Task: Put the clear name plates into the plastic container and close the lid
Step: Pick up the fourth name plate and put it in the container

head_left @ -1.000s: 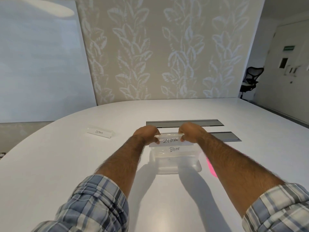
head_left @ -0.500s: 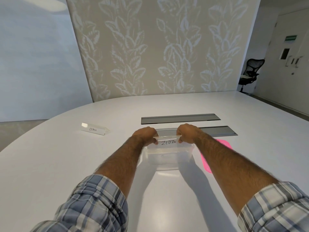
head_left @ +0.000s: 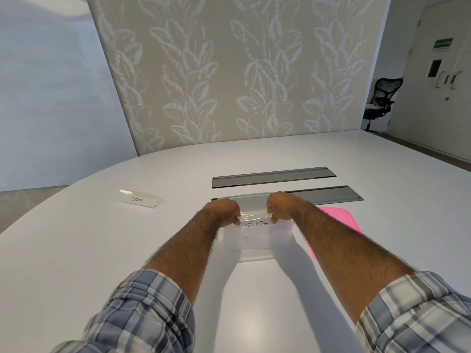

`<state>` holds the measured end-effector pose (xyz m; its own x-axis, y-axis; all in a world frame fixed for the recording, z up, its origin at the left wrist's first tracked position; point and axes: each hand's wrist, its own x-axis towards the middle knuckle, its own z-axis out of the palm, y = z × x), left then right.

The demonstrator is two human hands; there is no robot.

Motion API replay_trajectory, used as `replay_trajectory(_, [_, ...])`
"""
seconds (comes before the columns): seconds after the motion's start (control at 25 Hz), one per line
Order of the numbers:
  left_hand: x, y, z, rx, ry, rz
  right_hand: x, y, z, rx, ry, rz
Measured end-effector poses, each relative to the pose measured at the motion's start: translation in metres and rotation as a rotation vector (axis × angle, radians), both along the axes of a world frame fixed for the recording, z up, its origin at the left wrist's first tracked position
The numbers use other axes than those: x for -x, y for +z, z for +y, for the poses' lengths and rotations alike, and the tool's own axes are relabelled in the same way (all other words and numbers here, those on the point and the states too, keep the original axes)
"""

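Your left hand [head_left: 224,211] and right hand [head_left: 280,206] each pinch an end of the ZEBRA name plate [head_left: 254,221] over the clear container [head_left: 254,243], the OSTRICH plate [head_left: 140,199] lies well left on the table [head_left: 102,250], the pink lid [head_left: 339,220] behind your right forearm.

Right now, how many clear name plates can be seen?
2. The ZEBRA plate is held by the left hand and right hand over the plastic container; the OSTRICH plate lies on the table to the left. Others may be hidden inside.
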<state>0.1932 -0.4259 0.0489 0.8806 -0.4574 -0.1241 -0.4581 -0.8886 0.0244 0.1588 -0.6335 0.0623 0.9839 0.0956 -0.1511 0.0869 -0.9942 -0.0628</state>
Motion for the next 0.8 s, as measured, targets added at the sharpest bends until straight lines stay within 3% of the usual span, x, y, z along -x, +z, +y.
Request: replay_trajectory(0.8, [-0.011,-0.016,-0.007,-0.051,-0.052,0.134,-0.01,-0.019,0.004,0.093,0.112,0.066])
